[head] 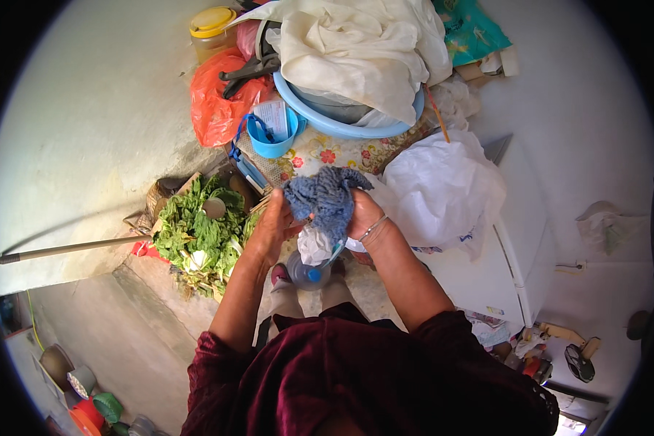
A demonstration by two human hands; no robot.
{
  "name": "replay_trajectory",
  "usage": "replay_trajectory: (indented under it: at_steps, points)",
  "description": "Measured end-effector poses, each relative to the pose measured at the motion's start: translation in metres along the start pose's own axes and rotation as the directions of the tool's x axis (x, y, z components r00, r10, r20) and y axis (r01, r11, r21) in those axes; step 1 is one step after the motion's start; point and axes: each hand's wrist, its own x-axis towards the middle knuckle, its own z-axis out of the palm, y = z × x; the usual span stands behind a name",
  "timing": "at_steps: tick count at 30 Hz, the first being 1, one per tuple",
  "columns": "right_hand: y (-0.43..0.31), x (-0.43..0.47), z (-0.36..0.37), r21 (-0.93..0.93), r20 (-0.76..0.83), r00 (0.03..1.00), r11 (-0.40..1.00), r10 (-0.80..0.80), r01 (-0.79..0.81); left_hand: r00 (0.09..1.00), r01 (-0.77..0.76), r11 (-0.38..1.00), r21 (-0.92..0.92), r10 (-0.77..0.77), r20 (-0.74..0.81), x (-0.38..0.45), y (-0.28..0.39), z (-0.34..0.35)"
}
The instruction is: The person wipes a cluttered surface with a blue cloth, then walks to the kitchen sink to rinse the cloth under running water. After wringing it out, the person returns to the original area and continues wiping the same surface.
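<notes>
A crumpled blue-grey cloth [327, 199] is held up between my two hands in front of my body. My left hand [275, 223] grips its left side, the fingers partly hidden behind it. On the other side my right hand [366, 212], with a bracelet at the wrist, has hold of the cloth's right edge. Just below the cloth shows a crumpled white piece [313, 246], paper or thin plastic; which hand supports it, I cannot tell. Lower down, near my feet, is a clear plastic bottle [307, 272] with a blue cap.
Ahead, a flower-patterned table cover [327, 148] bears a light blue basin [349, 129] topped with white cloth [349, 49], plus a small blue container [272, 147]. Leafy greens [196, 240] lie left on the floor beside a long handle [76, 249]. A white bag [441, 191] rests on a white appliance [468, 272].
</notes>
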Motion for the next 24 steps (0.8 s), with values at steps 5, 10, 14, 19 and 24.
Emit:
replay_trajectory:
  at_steps: [5, 10, 14, 19, 24]
  points:
    - [0.010, -0.002, 0.001, -0.319, -0.240, 0.964, 0.947, -0.112, 0.031, 0.978, -0.200, 0.980, -0.014, 0.199, -0.063, 0.009, -0.016, -0.013]
    - [-0.002, 0.010, -0.019, -0.443, -0.468, 0.797, 0.882, -0.380, 0.160, 0.962, -0.249, 0.961, -0.119, 0.230, -0.148, -0.002, -0.011, -0.001]
    - [-0.053, 0.037, -0.037, -0.626, -0.383, 0.767, 0.755, -0.515, 0.194, 0.929, -0.357, 0.925, -0.131, 0.366, 0.056, 0.010, 0.001, 0.020]
    - [-0.065, 0.027, -0.063, -0.970, -0.022, 0.677, 0.179, -0.735, 0.163, 0.892, -0.398, 0.911, 0.107, 0.357, 0.279, 0.014, -0.033, 0.027]
    - [-0.047, 0.039, -0.056, -0.960, 0.224, 0.626, -0.281, -0.746, 0.009, 0.941, -0.310, 0.921, 0.236, 0.263, 0.211, 0.005, -0.087, -0.047]
